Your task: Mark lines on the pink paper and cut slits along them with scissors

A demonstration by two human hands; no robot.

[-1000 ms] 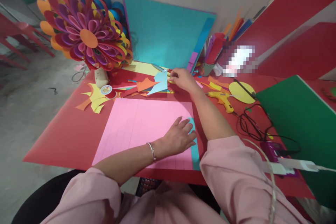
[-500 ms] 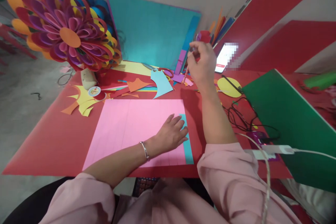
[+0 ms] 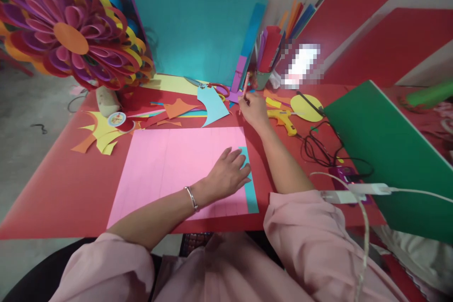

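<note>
A ruled pink sheet (image 3: pixel 173 165) lies flat on the red table (image 3: pixel 63 188). My left hand (image 3: pixel 230 172) rests open on its right side, fingers spread over a teal strip (image 3: pixel 250 188) along the sheet's edge. Beyond the sheet's far right corner, my right hand (image 3: pixel 253 108) is closed on a thin pink pencil (image 3: pixel 244 89) that points up and away. Red-handled scissors (image 3: pixel 217 88) lie just left of that hand, next to a light blue cut-out (image 3: pixel 214 106).
A big paper flower (image 3: pixel 71 37) stands at the back left over yellow and orange scraps (image 3: pixel 99 134). A teal board (image 3: pixel 191 28) leans on the wall. A yellow glue gun (image 3: pixel 283 120), a yellow disc (image 3: pixel 306 106), black cables (image 3: pixel 325 155) and a green board (image 3: pixel 385 151) fill the right.
My right hand lifted from the scissors' area up to the pen holder, then came back down holding the pink pencil. The left hand stayed on the pink sheet.
</note>
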